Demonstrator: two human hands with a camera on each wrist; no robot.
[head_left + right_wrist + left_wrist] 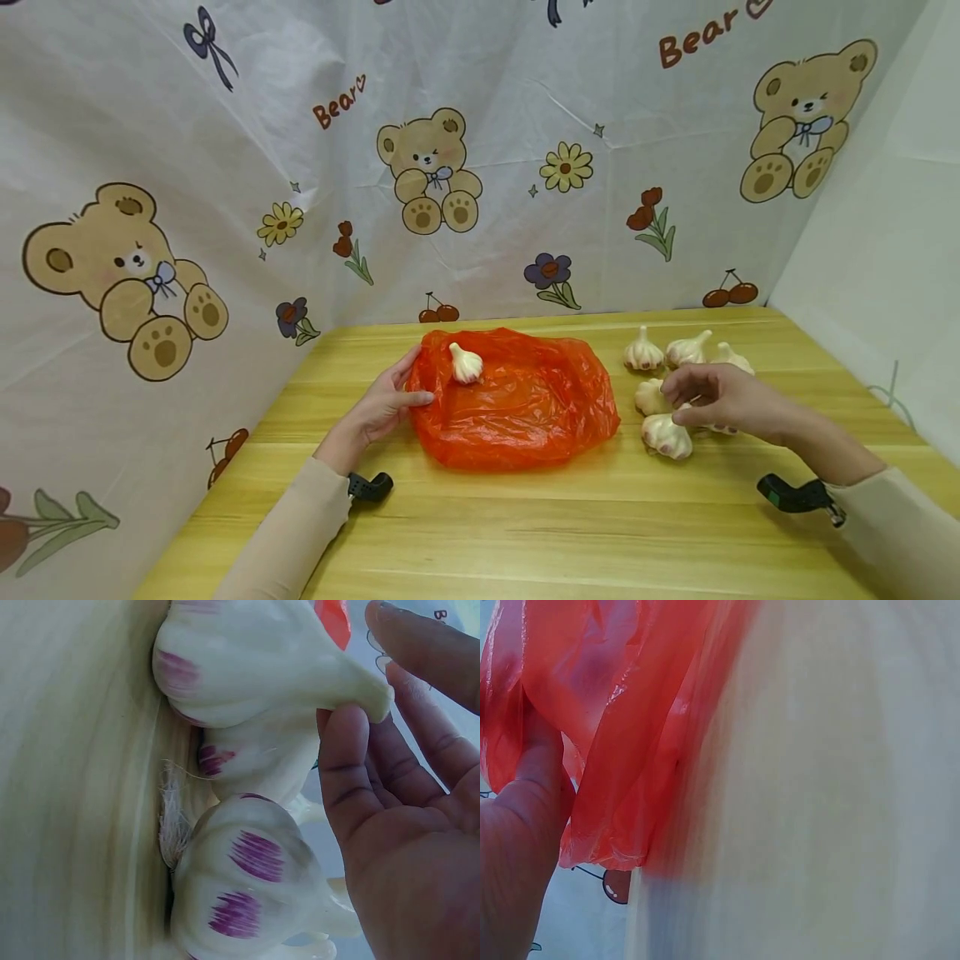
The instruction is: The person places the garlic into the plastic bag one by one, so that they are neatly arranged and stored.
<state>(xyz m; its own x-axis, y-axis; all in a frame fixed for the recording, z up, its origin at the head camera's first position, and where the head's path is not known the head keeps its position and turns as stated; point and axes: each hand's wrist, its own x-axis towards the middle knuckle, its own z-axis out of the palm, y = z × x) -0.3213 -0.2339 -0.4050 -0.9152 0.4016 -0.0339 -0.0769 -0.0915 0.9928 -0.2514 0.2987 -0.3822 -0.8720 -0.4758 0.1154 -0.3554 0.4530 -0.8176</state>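
The largest thing before me is the tabletop (525,533), of yellow wood, which carries the rest. On it lies the bag (510,446), red, wrinkled and so thin that light passes through, with its mouth spread wide. My left hand (382,408) pinches this bag at its left rim. My right hand (723,400) is over the garlics (642,353), with fingers loosely bent; the thumb seems to touch one stem (364,690), but the other fingers stand apart from it, so I think it has no hold yet.

At least six garlics are outside, grouped at the right of the bag, and I judge these are what is left. They are plump and creamy white, some with purple streaks. One garlic (468,367) is done: it lies inside the bag, near the left wall, stem upward. So the work looks close to its beginning. Smallest are some thin, dry roots (175,832) beneath the garlics.
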